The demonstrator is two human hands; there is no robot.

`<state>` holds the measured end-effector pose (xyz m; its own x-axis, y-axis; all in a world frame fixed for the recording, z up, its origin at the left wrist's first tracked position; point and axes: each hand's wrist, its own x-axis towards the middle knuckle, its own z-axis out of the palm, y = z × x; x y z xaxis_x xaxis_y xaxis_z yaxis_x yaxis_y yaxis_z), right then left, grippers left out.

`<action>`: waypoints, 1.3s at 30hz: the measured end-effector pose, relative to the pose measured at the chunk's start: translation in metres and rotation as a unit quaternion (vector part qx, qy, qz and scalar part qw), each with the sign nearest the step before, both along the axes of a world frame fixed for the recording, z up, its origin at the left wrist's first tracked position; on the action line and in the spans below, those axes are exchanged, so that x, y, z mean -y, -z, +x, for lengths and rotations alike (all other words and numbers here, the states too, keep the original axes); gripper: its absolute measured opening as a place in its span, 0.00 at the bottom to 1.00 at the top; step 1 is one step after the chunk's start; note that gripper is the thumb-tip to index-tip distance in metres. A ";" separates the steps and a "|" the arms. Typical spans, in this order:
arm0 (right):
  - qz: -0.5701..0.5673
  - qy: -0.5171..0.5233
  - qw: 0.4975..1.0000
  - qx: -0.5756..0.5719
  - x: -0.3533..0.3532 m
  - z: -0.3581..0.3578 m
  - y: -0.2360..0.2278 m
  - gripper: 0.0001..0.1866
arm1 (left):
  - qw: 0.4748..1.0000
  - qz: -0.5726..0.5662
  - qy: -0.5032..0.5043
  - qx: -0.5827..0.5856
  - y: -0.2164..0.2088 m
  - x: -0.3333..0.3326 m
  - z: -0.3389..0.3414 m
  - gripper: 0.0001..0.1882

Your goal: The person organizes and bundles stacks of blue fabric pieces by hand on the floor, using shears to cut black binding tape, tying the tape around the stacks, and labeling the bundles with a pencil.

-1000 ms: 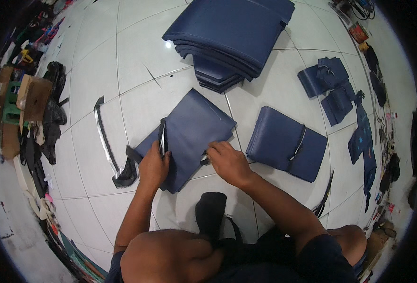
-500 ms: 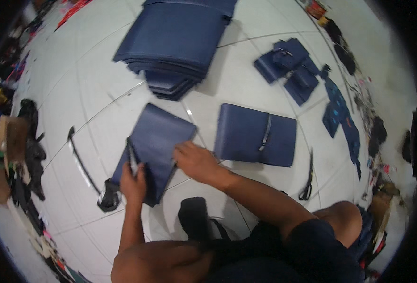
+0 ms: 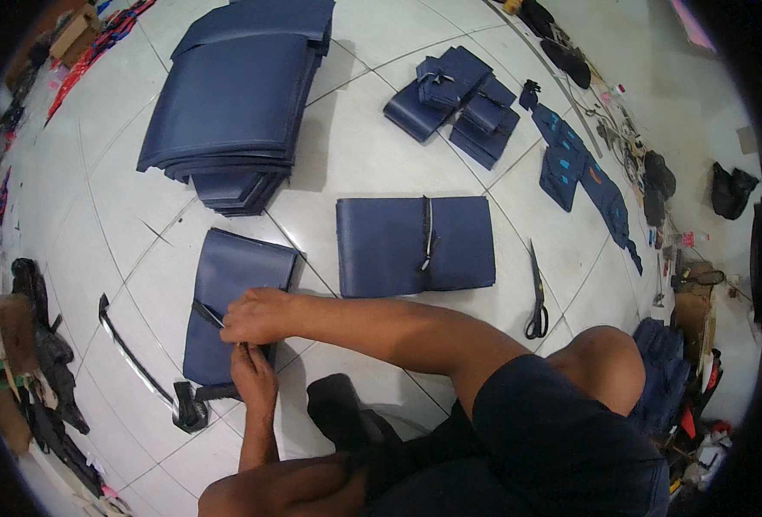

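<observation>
A folded stack of navy sheets (image 3: 241, 258) lies on the floor in front of me. A thin dark strap (image 3: 206, 313) runs across its middle. Over the strap, my right hand (image 3: 262, 315) is closed with its fingers pinched on the band. My left hand (image 3: 253, 372) is just below, at the stack's near right part, its fingertips meeting the right hand's and pinched on the same strap. The strap's ends are mostly hidden by my fingers. To the right lies another navy bundle (image 3: 381, 250), bound by a similar knotted strap (image 3: 427, 233).
A tall pile of navy sheets (image 3: 234, 103) stands at the far left. Smaller tied navy bundles (image 3: 454, 103) lie beyond, with dark cloth pieces (image 3: 575, 164) to their right. Black-handled scissors (image 3: 536, 302) lie at right. A long curved strip (image 3: 135, 358) and dark wad (image 3: 190, 409) lie left.
My right hand has moved left from the stack's right edge to meet my left hand at the strap. The whole view has shifted, so the floor items appear further left.
</observation>
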<state>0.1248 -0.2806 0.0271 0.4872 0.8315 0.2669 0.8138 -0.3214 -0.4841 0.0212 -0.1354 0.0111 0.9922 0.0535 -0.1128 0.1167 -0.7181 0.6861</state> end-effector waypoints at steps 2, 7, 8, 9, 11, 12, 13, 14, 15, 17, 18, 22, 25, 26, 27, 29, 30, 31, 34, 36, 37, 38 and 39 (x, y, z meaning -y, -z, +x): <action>0.005 -0.057 0.998 0.023 -0.004 0.003 -0.002 0.09 | 0.997 -0.057 -0.022 0.041 0.014 0.001 -0.003 0.12; -0.004 -0.074 0.997 -0.033 -0.001 0.011 0.009 0.11 | 0.992 -0.115 -0.053 0.008 -0.001 0.013 0.000 0.13; -0.018 -0.072 0.996 -0.044 0.000 0.011 0.010 0.11 | 0.992 -0.112 -0.064 -0.008 0.008 0.012 0.001 0.13; -0.022 -0.068 0.996 -0.054 -0.005 0.013 0.010 0.11 | 0.991 -0.100 -0.080 -0.023 0.007 0.007 0.001 0.14; -0.028 -0.067 0.994 -0.087 -0.016 0.016 0.021 0.10 | 0.993 -0.053 -0.106 0.010 0.007 0.011 0.001 0.14; -0.048 -0.043 0.991 -0.114 -0.021 0.016 0.019 0.11 | 0.992 -0.028 -0.118 0.032 0.002 0.016 0.002 0.14; -0.068 -0.020 0.987 -0.142 -0.024 0.017 0.018 0.13 | 0.986 -0.052 -0.153 0.034 0.004 0.018 0.000 0.14; -0.091 0.004 0.981 -0.170 -0.026 0.016 0.018 0.14 | 0.979 -0.079 -0.186 0.035 0.013 0.018 -0.003 0.15; -0.109 0.012 0.976 -0.187 -0.028 0.018 0.014 0.14 | 0.970 -0.103 -0.218 0.040 0.017 0.017 -0.004 0.15; -0.149 0.036 0.963 -0.221 -0.030 0.021 0.002 0.15 | 0.971 -0.100 -0.215 0.029 0.013 0.019 -0.004 0.13; -0.130 0.057 0.960 -0.240 -0.031 0.020 0.005 0.15 | 0.972 -0.104 -0.209 0.024 0.012 0.021 -0.001 0.13; 0.022 0.158 0.947 -0.280 -0.026 0.005 -0.003 0.15 | 0.975 -0.117 -0.181 0.048 0.012 0.012 0.001 0.11; 0.039 0.184 0.935 -0.300 0.001 -0.007 0.002 0.18 | 0.946 -0.266 -0.184 -0.025 0.010 0.001 0.005 0.10; 0.021 0.183 0.932 -0.311 0.009 -0.011 0.008 0.19 | 0.929 -0.314 -0.178 -0.084 0.009 -0.007 0.007 0.10; 0.039 0.182 0.929 -0.321 0.016 -0.020 0.014 0.18 | 0.905 -0.363 -0.161 -0.150 0.004 -0.011 0.011 0.09; 0.080 0.168 0.926 -0.329 0.013 -0.033 0.018 0.17 | 0.876 -0.403 -0.159 -0.212 -0.010 -0.007 0.018 0.10; 0.072 0.166 0.921 -0.345 0.014 -0.032 0.020 0.16 | 0.875 -0.405 -0.149 -0.221 -0.011 -0.010 0.018 0.09; 0.063 0.165 0.915 -0.363 0.014 -0.030 0.022 0.14 | 0.866 -0.414 -0.148 -0.238 -0.016 -0.012 0.018 0.09; 0.103 0.144 0.940 -0.292 0.016 -0.031 0.045 0.11 | 0.885 -0.389 -0.149 -0.210 -0.015 -0.009 0.011 0.08; 0.105 0.149 0.942 -0.281 0.021 -0.029 0.042 0.11 | 0.892 -0.358 -0.148 -0.232 -0.022 -0.007 0.014 0.08; 0.091 0.157 0.936 -0.300 0.020 -0.027 0.029 0.10 | 0.915 -0.314 -0.146 -0.208 -0.020 -0.007 0.014 0.08; 0.078 0.164 0.930 -0.320 0.020 -0.024 0.019 0.10 | 0.935 -0.270 -0.144 -0.182 -0.018 -0.009 0.012 0.09; 0.058 0.179 0.941 -0.282 0.019 -0.023 0.020 0.10 | 0.947 -0.246 -0.131 -0.158 -0.014 -0.010 0.009 0.09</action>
<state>0.1017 -0.2998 0.0074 0.8219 0.5683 -0.0394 0.2659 -0.4439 -0.8557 0.0301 -0.1251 0.0254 0.8648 0.1574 -0.4769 0.5019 -0.2378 0.8316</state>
